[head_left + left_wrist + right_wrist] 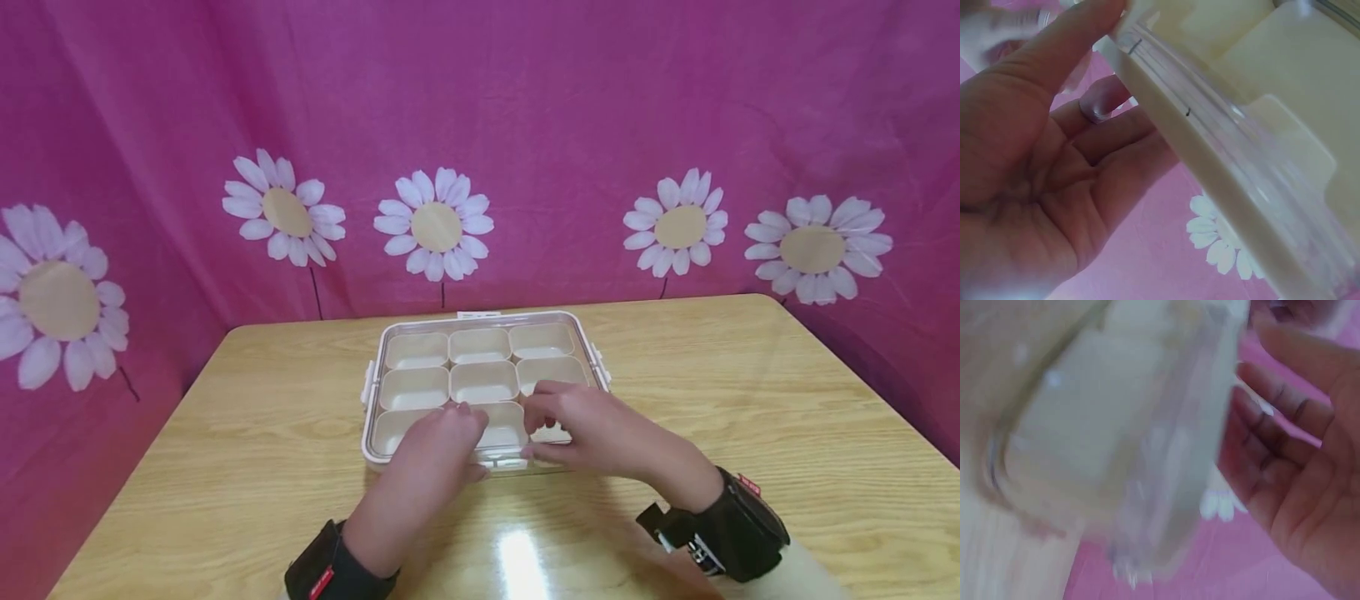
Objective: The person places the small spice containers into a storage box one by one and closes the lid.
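Observation:
A cream storage box (483, 382) with a clear lid lies on the table, divided into rows of rounded compartments. White clasps sit on its sides, and a front clasp (504, 463) is between the hands. My left hand (438, 446) holds the box's front edge, thumb at the rim and fingers against the side, as the left wrist view (1029, 156) shows. Over the front right corner, my right hand (581, 425) has its fingers bent loosely. In the right wrist view its fingertips (1244, 403) are right at the edge, with the thumb apart from them; that view is blurred.
The wooden table (262, 433) extends on both sides of the box. Behind it hangs a magenta cloth (555, 100) printed with white daisies. Both wrists wear black bands, including the right wristband (738, 533). Light glares off the tabletop near the front.

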{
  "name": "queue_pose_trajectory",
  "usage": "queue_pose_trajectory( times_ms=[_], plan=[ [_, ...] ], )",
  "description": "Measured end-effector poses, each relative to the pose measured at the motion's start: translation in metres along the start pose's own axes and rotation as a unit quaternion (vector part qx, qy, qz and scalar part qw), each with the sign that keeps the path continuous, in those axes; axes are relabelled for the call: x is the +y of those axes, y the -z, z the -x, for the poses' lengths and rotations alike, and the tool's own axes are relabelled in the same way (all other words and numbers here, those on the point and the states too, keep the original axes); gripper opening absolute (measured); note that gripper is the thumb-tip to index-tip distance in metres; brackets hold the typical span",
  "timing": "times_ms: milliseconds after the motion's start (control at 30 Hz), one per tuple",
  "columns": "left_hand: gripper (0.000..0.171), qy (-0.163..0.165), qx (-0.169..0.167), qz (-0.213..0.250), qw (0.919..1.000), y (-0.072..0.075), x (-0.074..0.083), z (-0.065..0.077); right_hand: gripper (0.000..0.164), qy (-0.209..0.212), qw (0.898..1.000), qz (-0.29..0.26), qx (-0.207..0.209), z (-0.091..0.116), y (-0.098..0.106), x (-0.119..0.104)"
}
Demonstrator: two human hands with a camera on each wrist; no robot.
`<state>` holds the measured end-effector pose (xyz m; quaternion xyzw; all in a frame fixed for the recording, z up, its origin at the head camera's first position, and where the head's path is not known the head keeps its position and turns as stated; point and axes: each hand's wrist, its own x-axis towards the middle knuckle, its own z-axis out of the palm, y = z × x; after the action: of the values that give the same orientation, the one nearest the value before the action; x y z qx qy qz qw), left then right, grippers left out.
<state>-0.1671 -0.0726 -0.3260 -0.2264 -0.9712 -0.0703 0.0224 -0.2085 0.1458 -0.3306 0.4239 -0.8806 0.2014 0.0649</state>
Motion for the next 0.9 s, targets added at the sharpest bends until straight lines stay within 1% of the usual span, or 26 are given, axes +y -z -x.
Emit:
queue_pose_trajectory(
  times_ms=[33,100,167,233,267,333,400,467,533,700,900],
  plan=[
    [0.038,-0.001,0.002,-0.001,1.0,0.0,0.0,0.0,0.013,-0.014,1.0,-0.015,0.014,0.0,0.005,0.005],
    [0.039,-0.004,0.003,-0.005,1.0,0.0,-0.001,0.001,0.007,-0.055,0.996,-0.028,0.058,0.001,0.014,0.017],
    [0.039,-0.009,0.003,-0.012,0.9999,-0.001,-0.002,0.001,0.005,-0.114,0.988,-0.026,0.102,0.003,0.022,0.031],
    [0.039,-0.011,-0.004,-0.018,0.9998,-0.001,-0.002,0.0,0.011,-0.179,0.975,-0.036,0.125,0.007,0.026,0.046],
    [0.039,-0.012,-0.008,-0.021,0.9997,-0.001,-0.002,0.0,0.014,-0.209,0.969,-0.041,0.126,0.009,0.026,0.053],
    [0.04,-0.016,-0.011,-0.027,0.9995,-0.002,-0.002,0.0,0.025,-0.257,0.958,-0.067,0.106,0.013,0.025,0.064],
    [0.039,-0.017,-0.008,-0.027,0.9995,-0.003,-0.002,0.0,0.033,-0.286,0.949,-0.106,0.081,0.015,0.022,0.071],
    [0.039,-0.021,0.0,-0.027,0.9994,-0.004,-0.002,0.0,0.037,-0.299,0.942,-0.14,0.063,0.016,0.02,0.076],
    [0.039,-0.024,0.008,-0.026,0.9993,-0.004,-0.002,0.0,0.037,-0.301,0.938,-0.164,0.054,0.015,0.018,0.079],
    [0.039,-0.026,0.013,-0.026,0.9992,-0.004,-0.001,0.0,0.032,-0.294,0.937,-0.18,0.058,0.014,0.015,0.085],
    [0.039,-0.027,0.014,-0.031,0.9991,-0.003,0.0,0.001,0.027,-0.304,0.93,-0.198,0.066,0.014,0.014,0.087]
  ],
)
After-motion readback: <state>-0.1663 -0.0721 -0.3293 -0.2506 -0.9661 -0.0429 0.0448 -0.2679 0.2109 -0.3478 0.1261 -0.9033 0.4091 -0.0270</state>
